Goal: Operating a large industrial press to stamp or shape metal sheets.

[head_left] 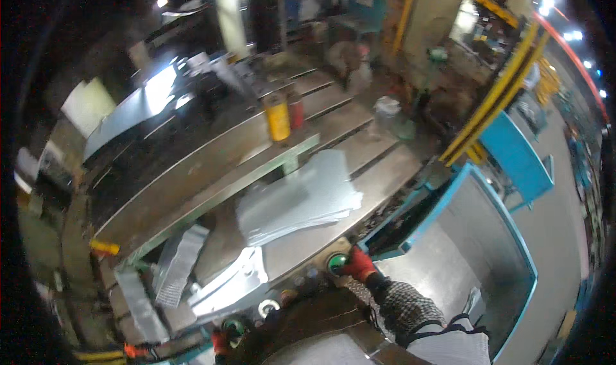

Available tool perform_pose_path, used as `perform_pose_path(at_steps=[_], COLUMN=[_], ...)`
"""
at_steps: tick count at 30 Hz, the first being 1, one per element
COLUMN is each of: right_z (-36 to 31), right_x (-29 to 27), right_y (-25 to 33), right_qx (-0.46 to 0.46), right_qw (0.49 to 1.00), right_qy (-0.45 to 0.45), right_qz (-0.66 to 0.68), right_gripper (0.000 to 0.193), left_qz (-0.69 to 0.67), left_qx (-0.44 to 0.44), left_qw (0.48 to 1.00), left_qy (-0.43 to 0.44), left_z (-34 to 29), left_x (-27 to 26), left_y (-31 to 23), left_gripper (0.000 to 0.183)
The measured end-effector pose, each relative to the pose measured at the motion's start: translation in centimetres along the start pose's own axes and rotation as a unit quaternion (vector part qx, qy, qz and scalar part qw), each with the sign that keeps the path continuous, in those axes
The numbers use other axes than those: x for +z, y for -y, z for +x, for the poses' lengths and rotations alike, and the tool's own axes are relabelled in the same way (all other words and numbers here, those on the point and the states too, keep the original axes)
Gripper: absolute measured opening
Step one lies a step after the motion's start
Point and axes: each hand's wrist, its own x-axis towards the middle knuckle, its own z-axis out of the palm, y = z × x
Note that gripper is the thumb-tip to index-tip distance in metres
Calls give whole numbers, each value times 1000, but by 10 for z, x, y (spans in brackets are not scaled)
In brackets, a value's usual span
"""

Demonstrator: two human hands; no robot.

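Observation:
My right hand, in a red glove, is pressed against a green push button on the machine's front edge, its fingers curled in at the button. At the lower left, my left hand, also red-gloved, touches a second green button; its fingers are mostly hidden. Beyond my hands, a stack of grey sheet-metal pieces lies on the slotted machine bed. A shiny cut metal piece rests at the near edge, left of the stack.
Grey metal strips lie at the left. A yellow cylinder and a red cylinder stand on the bed, with a clear container farther right. A blue-rimmed metal bin stands at my right, near yellow posts.

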Motion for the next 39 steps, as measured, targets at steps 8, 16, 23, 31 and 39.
perform_pose_path(at_steps=[8,16,23,31,39], right_z=[6,1,0,30,132], right_x=[4,1,-6,-58,-98], right_y=[10,7,12,14,26], right_qx=[17,25,44,-42,-33], right_qw=[998,999,997,973,906], right_qy=[56,19,62,98,-67], right_qz=[-3,-17,-4,207,418], right_gripper=[106,91,115,70,42], left_qz=[151,-56,-105,76,282], left_qx=[178,64,23,48,278], left_qw=[972,996,994,987,896], left_qy=[-41,-13,7,130,199], left_z=[-1,-9,3,12,-49], left_x=[-17,-6,-20,-91,-222], left_y=[67,21,43,30,-285], left_gripper=[45,32,32,33,32])
